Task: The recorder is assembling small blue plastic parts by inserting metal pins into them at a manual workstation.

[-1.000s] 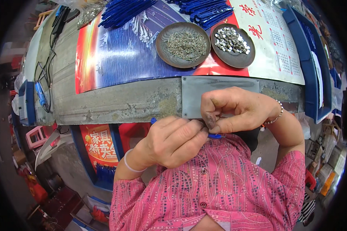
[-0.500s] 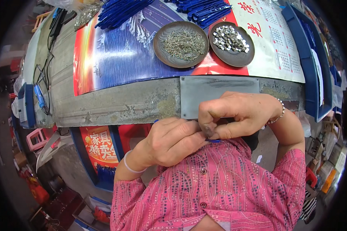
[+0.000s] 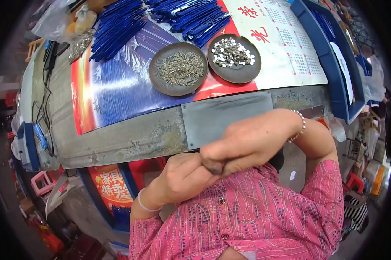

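Observation:
Close to my chest, just off the bench edge, my two hands meet. My left hand is closed, its fingers curled round a slim blue plastic piece that showed at its edges a moment ago and is hidden now. My right hand pinches thumb and forefinger against the left fingertips; what it holds, if anything, is covered. Beyond them, a dark round dish bears a heap of thin metal pins. Touching it on the right, a second dish carries small shiny metal discs.
A grey metal plate is fixed at the bench's near edge. Blue plastic strips lie piled on a calendar poster. A blue bin stands at right, another below the bench. A corded blue tool lies left.
The view has shifted, so the dishes and bench appear further left. My right hand has closed further over the left fingertips, and the blue piece has gone out of sight.

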`<state>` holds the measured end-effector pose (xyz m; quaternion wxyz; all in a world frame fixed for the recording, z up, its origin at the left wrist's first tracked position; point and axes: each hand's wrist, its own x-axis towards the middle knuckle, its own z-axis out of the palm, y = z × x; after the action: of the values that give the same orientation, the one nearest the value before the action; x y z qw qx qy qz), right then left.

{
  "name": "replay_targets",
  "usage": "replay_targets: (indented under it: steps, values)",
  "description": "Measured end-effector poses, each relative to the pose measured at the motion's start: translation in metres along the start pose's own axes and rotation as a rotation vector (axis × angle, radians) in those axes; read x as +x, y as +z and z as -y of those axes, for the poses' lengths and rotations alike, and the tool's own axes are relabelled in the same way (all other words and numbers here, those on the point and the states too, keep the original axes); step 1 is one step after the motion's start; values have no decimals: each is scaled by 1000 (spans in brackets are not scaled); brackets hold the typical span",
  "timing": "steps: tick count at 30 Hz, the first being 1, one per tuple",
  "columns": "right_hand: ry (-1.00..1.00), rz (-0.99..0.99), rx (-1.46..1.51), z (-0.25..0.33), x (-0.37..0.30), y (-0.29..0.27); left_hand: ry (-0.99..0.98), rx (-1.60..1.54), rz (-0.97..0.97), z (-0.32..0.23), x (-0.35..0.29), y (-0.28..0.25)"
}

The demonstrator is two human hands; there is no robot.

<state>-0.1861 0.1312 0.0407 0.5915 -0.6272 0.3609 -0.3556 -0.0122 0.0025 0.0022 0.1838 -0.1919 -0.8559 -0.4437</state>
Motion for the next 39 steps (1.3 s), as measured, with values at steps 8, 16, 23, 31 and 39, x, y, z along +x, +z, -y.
replay_targets:
  steps: [8,16,23,31,39]
  values:
    - [220,-361,-554,23,-9,21,37,211,-89,3,6,2]
    - [176,-610,-861,9,-17,43,-33,263,-53,2,10,0]
    - [176,-605,-1086,1,-18,44,-196,167,-200,4,15,12]
    - [489,-1061,-1205,-25,-87,-9,-417,-89,-244,3,11,14]
    - [625,-879,-1273,-23,-82,-21,-698,-571,-309,-2,4,22]
